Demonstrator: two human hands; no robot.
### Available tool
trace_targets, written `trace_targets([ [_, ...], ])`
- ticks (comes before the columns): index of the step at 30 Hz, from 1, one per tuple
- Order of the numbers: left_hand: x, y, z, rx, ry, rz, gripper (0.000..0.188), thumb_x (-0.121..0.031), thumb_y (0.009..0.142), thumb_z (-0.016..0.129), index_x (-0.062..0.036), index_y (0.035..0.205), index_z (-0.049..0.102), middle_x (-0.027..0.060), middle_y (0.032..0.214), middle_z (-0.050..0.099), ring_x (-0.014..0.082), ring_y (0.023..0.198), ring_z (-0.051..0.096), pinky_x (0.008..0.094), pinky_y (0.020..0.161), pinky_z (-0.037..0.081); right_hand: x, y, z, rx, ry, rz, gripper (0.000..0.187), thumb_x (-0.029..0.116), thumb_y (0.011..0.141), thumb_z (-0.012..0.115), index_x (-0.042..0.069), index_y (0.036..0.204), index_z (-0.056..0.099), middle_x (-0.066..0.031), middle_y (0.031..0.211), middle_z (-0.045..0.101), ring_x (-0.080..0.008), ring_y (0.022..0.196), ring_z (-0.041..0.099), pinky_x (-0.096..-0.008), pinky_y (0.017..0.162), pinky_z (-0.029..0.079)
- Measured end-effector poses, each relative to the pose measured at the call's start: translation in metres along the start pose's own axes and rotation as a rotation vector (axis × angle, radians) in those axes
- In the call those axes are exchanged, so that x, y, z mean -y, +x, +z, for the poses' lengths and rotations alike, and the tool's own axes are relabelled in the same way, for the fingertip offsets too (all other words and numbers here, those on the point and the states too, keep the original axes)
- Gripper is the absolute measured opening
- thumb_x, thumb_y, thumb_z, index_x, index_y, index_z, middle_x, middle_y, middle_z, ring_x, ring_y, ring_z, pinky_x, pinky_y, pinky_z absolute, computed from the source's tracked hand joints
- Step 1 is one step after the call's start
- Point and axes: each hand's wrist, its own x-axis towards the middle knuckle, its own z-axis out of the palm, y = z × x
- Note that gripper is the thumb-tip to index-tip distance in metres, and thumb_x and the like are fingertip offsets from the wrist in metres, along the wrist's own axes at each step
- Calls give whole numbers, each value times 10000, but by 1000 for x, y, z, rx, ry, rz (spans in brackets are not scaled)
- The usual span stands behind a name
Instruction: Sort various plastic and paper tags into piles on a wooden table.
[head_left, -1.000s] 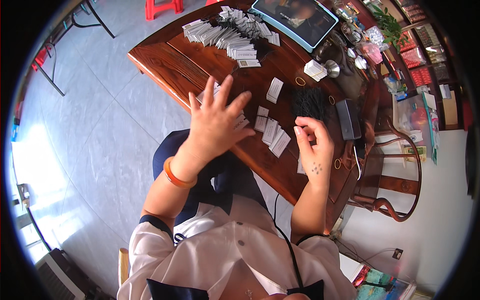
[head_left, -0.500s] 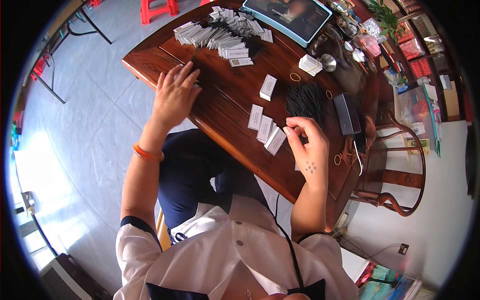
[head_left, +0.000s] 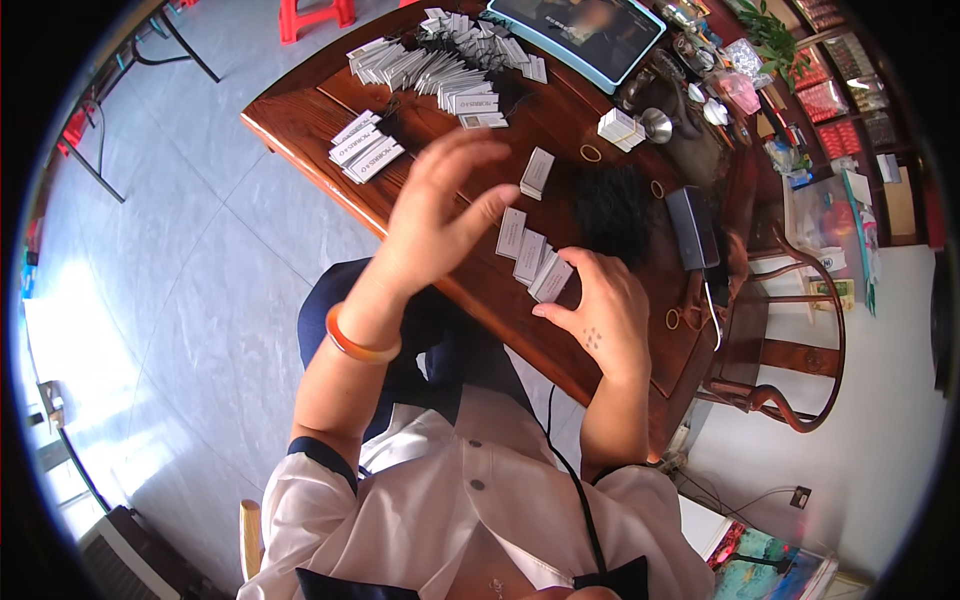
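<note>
Low over the table, my right hand [head_left: 605, 310] has its thumb and index finger at opposite edges of the nearest white hang tag [head_left: 549, 279], gripping it. That tag belongs to a staggered row of small stacks, with more tags [head_left: 512, 232] just beyond. My left hand [head_left: 435, 215] is raised over the table, fingers apart and slightly blurred, holding nothing. Left of it lies a fanned group of tags [head_left: 366, 147]. A short stack of tags [head_left: 537, 173] sits ahead of both hands. Black strings [head_left: 612, 212] lie bundled beyond my right hand.
At the far end of the wooden table [head_left: 300, 120] is a large heap of strung tags [head_left: 430, 75] beside a light-blue-rimmed tray [head_left: 580, 35]. Another tag stack [head_left: 621, 129], rubber bands [head_left: 591, 153] and a dark box [head_left: 693, 228] are on the right. A wooden chair [head_left: 800, 355] stands there too.
My left hand has moved right and toward me, uncovering the fanned tags at the left. My right hand has lowered slightly, its thumb and finger spreading around the nearest tag.
</note>
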Motion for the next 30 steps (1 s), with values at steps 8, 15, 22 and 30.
trace_targets([
  [8,1,-44,36,184,-838,-453,340,-181,994,519,20,1268,505,106,1238,567,201,1116,575,334,944,479,7,-1,-9,-35,32,80,615,219,578,856,94,1113,580,-72,980,655,-268,918,615,-416,792,461],
  [15,-5,-51,37,326,-866,-556,270,-155,996,516,65,1124,605,92,989,671,143,917,634,286,838,526,27,10,-4,-175,110,-290,654,158,581,848,114,1175,578,-62,1193,617,-253,1083,588,-452,982,411],
  [22,-7,-51,34,324,-933,-635,206,-123,981,530,63,1050,583,150,1030,673,206,888,681,317,824,561,-41,-30,-51,-31,96,6,419,127,687,774,68,1076,629,-76,1089,626,-295,1007,585,-396,873,461],
  [30,-11,-55,37,271,-1026,-659,150,-115,1000,486,3,1084,525,124,1041,658,168,840,655,299,817,539,-46,-47,-33,164,-10,28,632,211,550,855,60,1114,612,-69,1135,573,-281,1074,533,-401,913,427],
])
